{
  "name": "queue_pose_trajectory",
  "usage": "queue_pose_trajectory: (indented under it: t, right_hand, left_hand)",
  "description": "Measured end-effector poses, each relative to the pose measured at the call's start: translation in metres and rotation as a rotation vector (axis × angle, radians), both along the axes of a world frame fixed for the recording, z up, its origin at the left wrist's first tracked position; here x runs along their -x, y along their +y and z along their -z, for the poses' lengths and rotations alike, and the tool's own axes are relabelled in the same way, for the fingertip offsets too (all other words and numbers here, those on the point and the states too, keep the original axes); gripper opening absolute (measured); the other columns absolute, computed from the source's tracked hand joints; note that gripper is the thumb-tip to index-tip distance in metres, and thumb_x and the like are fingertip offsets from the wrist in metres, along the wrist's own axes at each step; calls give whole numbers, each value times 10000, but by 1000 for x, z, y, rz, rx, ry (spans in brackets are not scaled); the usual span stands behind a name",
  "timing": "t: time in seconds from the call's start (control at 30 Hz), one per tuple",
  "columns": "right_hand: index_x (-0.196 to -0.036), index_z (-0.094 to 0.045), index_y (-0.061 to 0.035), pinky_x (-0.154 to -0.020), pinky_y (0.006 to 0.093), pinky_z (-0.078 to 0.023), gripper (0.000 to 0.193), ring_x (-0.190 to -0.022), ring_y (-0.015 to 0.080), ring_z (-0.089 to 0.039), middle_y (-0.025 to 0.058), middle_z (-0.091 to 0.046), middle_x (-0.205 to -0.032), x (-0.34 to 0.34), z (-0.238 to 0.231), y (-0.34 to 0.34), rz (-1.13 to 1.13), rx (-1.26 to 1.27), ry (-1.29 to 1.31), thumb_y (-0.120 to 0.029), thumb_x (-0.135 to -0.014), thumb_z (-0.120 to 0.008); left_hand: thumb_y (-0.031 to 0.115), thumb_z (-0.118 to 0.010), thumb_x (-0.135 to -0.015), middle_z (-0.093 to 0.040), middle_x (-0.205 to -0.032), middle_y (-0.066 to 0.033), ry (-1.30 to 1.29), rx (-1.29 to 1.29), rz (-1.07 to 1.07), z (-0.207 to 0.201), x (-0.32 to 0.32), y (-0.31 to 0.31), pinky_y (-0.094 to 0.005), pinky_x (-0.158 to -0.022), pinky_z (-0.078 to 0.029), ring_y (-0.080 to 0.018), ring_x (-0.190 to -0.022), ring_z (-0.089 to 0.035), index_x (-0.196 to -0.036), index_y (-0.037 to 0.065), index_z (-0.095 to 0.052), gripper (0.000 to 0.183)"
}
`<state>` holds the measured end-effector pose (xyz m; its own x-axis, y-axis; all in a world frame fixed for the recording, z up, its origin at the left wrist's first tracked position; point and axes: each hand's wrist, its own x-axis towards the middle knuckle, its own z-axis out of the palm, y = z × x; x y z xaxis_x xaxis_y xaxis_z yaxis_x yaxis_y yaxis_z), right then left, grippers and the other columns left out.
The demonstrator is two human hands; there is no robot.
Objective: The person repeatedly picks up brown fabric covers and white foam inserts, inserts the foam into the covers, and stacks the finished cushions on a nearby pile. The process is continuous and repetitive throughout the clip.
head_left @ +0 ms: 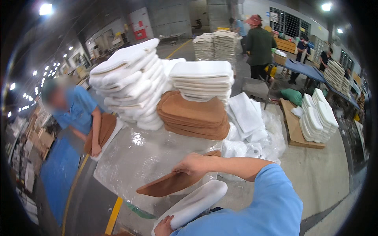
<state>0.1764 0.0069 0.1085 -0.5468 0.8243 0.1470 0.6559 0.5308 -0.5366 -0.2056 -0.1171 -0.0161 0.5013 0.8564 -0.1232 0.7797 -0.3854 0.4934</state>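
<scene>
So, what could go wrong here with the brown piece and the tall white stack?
The right hand pinches the thin brown sole-shaped felt piece only at one end, so it may slip. The leaning stack of white foam pads on the plastic-covered table might topple if bumped.

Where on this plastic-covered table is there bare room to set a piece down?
The free patch is the bare plastic sheet in front of the brown stack, between the co-worker's hand and your right hand. The far half is crowded: white piles, brown stack, and loose white pieces to the right.
</scene>
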Motion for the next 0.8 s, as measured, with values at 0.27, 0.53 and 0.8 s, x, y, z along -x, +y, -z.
queue_pose_trajectory:
  t: [0.27, 0.53, 0.8]
  right_hand:
    - [-1243, -720, -120, -813, 491, -543, 267, -964, 393, -706, 152, -759, -1052, -16, -39, -28, 44, -104, 200, -161, -996, -629]
    - [-1328, -695, -114, -846, 395, -550, 294, -952, 322, -716, 139, -756, -1086, -3, -82, -40, 7, 61, 344, -128, -1045, -616]
    - [-1335, -659, -34, -954, 324, -501, 321, -1054, 126, -613, 59, -730, -1152, -31, -13, -21, 203, 199, 866, -171, -1045, -658]
  left_hand:
    - [359, -773, -883, -684, -1369, -217, 22, 432, 94, 0, 8, 36, -477, -1062, -525, -373, -1257, -661, -1504, 112, -568, 699]
    - [150, -713, -979, -694, -1309, -117, -1188, 906, -363, -21, -5, 118, -523, -959, -602, -350, -1177, -706, -1416, 138, -583, 457]
    - [73, -763, -937, -714, -1271, -99, -1528, 281, -303, -87, -26, 161, -424, -1047, -543, -254, -1152, -702, -1327, 61, -608, 420]
